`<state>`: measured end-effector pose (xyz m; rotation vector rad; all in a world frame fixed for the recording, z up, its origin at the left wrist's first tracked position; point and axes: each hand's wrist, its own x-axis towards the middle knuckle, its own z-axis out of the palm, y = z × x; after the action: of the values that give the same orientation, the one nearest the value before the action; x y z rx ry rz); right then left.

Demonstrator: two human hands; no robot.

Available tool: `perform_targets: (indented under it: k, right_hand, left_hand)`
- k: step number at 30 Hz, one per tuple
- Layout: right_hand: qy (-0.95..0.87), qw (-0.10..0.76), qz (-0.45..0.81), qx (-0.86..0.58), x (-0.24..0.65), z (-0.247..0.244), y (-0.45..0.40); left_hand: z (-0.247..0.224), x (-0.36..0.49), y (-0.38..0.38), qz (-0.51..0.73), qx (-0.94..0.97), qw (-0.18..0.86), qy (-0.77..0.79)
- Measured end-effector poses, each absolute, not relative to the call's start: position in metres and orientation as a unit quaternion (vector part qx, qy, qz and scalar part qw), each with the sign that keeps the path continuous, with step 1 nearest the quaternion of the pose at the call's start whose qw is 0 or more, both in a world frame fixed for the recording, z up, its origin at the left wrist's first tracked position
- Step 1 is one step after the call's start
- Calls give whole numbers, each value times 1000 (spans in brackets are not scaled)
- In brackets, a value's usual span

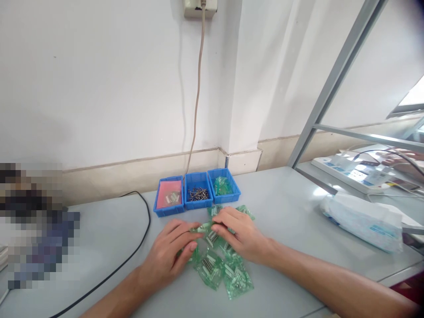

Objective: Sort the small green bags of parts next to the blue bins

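Note:
Several green plastic bags (237, 277) with metal pins and pale pieces inside lie spread on the grey table. My left hand (172, 245) and my right hand (240, 232) pinch one small green bag (203, 228) between them, above the others. Behind my hands stand three blue bins side by side. The left bin (159, 212) holds a pink sheet and a clear bag of pale pieces, the middle bin (198, 205) holds loose metal screws or pins, and the right bin (233, 198) holds green bags.
A black cable (145, 229) curves over the table at the left, near a blurred person (43, 243). At the right are a soft white-and-blue packet (367, 223), a metal frame (331, 84) and a power strip (347, 174). A beige cord (198, 84) hangs down the wall.

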<state>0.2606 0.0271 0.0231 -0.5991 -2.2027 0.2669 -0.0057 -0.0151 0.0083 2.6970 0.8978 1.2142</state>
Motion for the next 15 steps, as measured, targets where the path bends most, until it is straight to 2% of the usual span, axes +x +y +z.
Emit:
perform_targets:
  k: [15]
  right_hand:
    - [-891,371,161,-207,260,28,25]
  left_hand:
    - [0,0,-7,416,846,-13,334]
